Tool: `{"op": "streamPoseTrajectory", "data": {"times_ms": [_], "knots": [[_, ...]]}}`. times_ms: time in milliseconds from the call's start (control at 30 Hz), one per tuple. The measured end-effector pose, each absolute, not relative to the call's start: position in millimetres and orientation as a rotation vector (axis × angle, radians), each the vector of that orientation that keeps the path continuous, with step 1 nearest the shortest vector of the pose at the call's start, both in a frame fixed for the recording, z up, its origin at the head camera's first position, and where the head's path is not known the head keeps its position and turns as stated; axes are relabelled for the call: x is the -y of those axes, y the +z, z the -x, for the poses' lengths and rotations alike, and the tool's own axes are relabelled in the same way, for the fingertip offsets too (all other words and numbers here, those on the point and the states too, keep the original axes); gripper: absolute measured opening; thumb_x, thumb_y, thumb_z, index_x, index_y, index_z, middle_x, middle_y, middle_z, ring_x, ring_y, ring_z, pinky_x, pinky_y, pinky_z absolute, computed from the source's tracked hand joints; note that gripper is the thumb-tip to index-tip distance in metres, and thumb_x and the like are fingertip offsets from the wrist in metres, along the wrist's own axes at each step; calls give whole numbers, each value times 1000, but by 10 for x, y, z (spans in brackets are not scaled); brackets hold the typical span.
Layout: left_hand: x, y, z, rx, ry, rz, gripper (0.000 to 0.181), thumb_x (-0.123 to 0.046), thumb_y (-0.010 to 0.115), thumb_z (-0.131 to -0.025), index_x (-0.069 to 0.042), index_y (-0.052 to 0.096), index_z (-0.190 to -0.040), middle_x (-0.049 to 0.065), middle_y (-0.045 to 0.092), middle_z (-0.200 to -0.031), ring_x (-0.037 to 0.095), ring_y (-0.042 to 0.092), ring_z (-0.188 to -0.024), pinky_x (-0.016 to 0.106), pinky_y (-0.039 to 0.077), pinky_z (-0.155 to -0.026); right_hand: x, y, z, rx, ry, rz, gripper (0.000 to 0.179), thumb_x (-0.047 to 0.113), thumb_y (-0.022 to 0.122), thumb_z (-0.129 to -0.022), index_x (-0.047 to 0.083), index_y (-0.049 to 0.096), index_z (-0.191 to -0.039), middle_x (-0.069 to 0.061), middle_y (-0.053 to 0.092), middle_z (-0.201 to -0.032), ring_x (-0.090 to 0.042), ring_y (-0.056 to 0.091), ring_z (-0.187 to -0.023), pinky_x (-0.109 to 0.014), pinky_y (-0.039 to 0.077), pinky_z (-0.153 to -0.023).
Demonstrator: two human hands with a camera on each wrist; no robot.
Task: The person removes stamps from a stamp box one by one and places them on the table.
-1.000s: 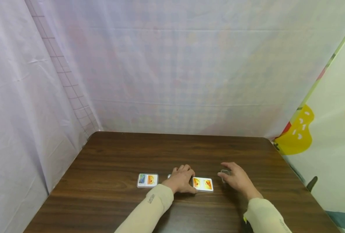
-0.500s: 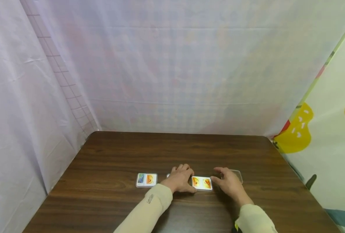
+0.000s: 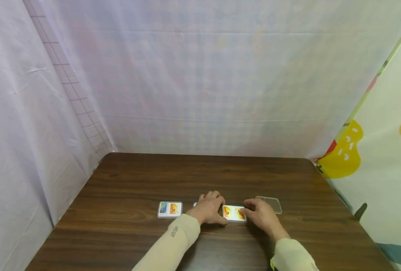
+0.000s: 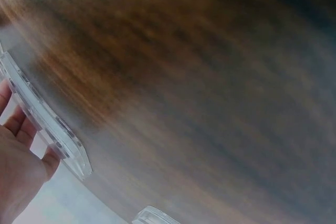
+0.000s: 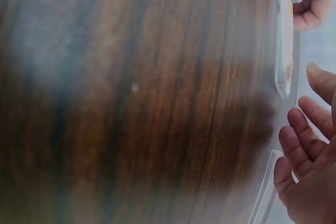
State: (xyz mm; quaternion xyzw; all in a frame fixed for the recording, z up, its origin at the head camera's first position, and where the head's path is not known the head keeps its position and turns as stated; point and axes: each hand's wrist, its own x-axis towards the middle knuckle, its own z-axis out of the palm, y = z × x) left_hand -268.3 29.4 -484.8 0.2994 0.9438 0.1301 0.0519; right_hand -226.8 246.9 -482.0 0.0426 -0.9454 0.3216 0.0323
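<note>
A flat clear case [image 3: 234,213] with two orange-and-yellow pictures on white lies between both hands. My left hand [image 3: 208,208] holds its left end, thumb on the near edge and fingers at the far side; in the right wrist view, that thumb and fingers pinch the case [image 5: 285,51]. My right hand [image 3: 262,215] is at the case's right end, thumb and fingers spread apart; whether it touches cannot be told. Something with a pale edge [image 3: 195,204] is mostly hidden behind the left hand. Behind the right hand lies a clear, frame-like cover [image 3: 273,206].
Another clear case [image 3: 170,209], holding a blue-green and an orange picture, lies to the left on the brown wooden table [image 3: 125,188]. A white curtain [image 3: 203,82] hangs along the table's back edge.
My right hand has put the clear cover down on the right and moved left to the case's right end, letting go of the cover. My left hand has stayed in place.
</note>
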Motion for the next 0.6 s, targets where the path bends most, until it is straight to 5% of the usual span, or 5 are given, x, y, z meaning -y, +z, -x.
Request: {"op": "streamPoseTrajectory", "data": {"times_ms": [400, 600], "knots": [[-289, -4866, 2692, -2872, 395, -916, 55, -51, 79, -74, -21, 61, -117, -1, 51, -126, 18, 46, -119, 41, 36, -99, -2441, -4861, 2320, 2953, 873, -104, 31, 25, 74, -87, 2, 72, -108, -16, 68, -107, -36, 63, -102, -53, 47, -88], [-288, -4847, 2678, -2874, 398, -915, 55, -52, 80, -74, -20, 62, -116, -2, 52, -123, 17, 47, -116, 41, 37, -98, -2438, -4889, 2343, 2962, 814, -144, 30, 24, 74, -87, 2, 73, -107, -17, 70, -110, -47, 55, -118, -58, 41, -97]]}}
